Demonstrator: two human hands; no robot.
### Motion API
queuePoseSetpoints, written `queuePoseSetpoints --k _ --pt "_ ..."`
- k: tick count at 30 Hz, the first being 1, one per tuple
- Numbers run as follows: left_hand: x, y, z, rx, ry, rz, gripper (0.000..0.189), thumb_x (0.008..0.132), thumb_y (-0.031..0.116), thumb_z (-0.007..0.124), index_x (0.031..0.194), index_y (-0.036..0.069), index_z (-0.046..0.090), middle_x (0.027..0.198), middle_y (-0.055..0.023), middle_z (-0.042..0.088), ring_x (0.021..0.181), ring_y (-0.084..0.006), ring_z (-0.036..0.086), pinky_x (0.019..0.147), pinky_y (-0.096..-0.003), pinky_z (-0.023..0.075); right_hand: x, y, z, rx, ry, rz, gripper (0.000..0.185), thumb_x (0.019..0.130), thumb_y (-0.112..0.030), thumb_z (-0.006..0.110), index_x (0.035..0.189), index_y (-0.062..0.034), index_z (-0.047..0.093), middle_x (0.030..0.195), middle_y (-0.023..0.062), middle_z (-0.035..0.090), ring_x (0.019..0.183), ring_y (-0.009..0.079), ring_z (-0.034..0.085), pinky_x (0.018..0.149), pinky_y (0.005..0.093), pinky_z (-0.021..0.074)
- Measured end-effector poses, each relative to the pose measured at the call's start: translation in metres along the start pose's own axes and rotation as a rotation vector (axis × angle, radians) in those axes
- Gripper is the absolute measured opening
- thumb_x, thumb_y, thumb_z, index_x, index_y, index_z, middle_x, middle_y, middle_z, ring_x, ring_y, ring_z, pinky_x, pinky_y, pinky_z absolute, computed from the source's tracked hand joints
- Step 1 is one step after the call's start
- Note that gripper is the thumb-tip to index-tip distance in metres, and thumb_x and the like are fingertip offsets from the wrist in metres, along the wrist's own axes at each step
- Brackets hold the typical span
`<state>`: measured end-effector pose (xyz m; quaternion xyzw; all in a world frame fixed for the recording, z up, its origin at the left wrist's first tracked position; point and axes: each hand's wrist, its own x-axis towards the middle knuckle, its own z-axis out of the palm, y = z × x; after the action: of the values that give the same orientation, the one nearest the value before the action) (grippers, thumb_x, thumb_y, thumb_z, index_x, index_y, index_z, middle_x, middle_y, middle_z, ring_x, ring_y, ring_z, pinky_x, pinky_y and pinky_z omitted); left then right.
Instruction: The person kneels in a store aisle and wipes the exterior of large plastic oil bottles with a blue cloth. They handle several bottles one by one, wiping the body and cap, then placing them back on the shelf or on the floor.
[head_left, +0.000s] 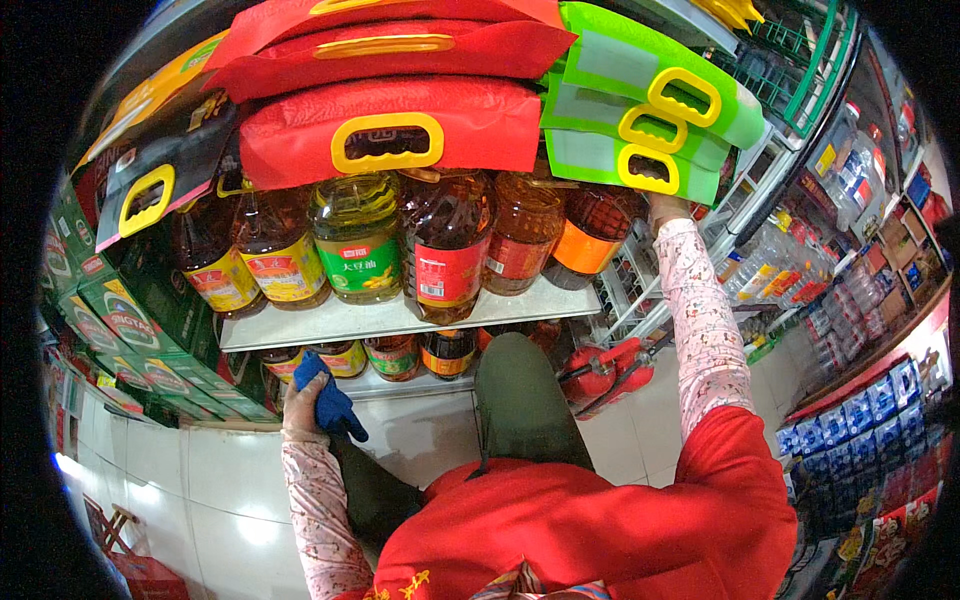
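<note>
My left hand (301, 409) grips a bunched blue cloth (330, 401) low in front of the lower shelf. My right hand (667, 211) reaches up to the right end of the upper shelf (360, 324). Its fingers are mostly hidden beneath the lowest green rice bag (592, 159) with a yellow handle, so their grip does not show. Close to that hand is a dark oil bottle with an orange label (589, 244). Several more large oil bottles stand in the row, among them one with a green label (358, 266) and one with a red label (448, 270).
Red bags (480, 127) with yellow handles overhang the bottles. Stacked green beer cartons (124, 315) stand at the left. A red fire extinguisher (596, 382) lies by my knee, near a white wire rack (634, 292). Bottled drinks (787, 255) and blue packs (862, 412) fill the right side.
</note>
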<state>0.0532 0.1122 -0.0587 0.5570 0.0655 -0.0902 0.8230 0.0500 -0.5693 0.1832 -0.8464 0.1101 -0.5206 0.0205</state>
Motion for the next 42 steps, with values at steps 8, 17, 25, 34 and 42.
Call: queuePoseSetpoints --k 8,17,25,34,42 --pt "0.011 -0.015 -0.009 0.01 0.053 -0.008 0.033 0.089 0.011 0.076 0.121 0.005 0.067 0.094 -0.0046 0.069 0.074 -0.0193 0.067 0.066 -0.0324 0.0572 0.012 -0.007 0.01 -0.094 -0.166 0.028 0.052 0.082 -0.023 0.079 0.13 -0.0076 0.066 0.125 0.0161 0.071 0.116 0.039 0.066 0.1 0.0464 0.049" --pt "0.011 -0.013 -0.003 -0.019 0.036 -0.019 0.035 0.089 0.009 0.077 0.122 0.004 0.067 0.099 -0.0051 0.071 0.077 -0.0193 0.069 0.069 -0.0316 0.0585 0.032 -0.004 0.01 -0.154 -0.251 0.034 0.052 0.081 -0.022 0.079 0.129 -0.0076 0.067 0.125 0.0159 0.071 0.116 0.039 0.066 0.1 0.0466 0.0491" --pt "0.014 -0.013 0.005 0.078 0.041 -0.055 0.033 0.089 0.011 0.076 0.121 0.004 0.068 0.096 -0.0042 0.071 0.077 -0.0177 0.067 0.069 -0.0315 0.0566 0.038 -0.002 0.005 -0.211 -0.289 0.021 0.052 0.08 -0.021 0.079 0.128 -0.0077 0.067 0.124 0.0158 0.071 0.116 0.0391 0.066 0.1 0.0468 0.0492" --pt "0.014 -0.016 0.01 0.052 0.015 -0.021 0.034 0.088 0.014 0.076 0.12 0.005 0.067 0.096 -0.0038 0.069 0.078 -0.0177 0.067 0.07 -0.0316 0.0559 0.029 -0.017 0.007 -0.252 -0.285 0.018 0.051 0.079 -0.02 0.079 0.127 -0.0077 0.067 0.124 0.0157 0.071 0.116 0.0392 0.066 0.101 0.047 0.0493" --pt "0.013 -0.013 0.0 0.09 0.02 -0.044 0.036 0.089 0.01 0.078 0.122 0.005 0.067 0.098 -0.0039 0.07 0.081 -0.0178 0.067 0.072 -0.0317 0.056 0.031 -0.025 0.014 -0.265 -0.284 0.011 0.051 0.078 -0.019 0.078 0.126 -0.0077 0.067 0.123 0.0155 0.071 0.116 0.0392 0.066 0.101 0.0472 0.0493"
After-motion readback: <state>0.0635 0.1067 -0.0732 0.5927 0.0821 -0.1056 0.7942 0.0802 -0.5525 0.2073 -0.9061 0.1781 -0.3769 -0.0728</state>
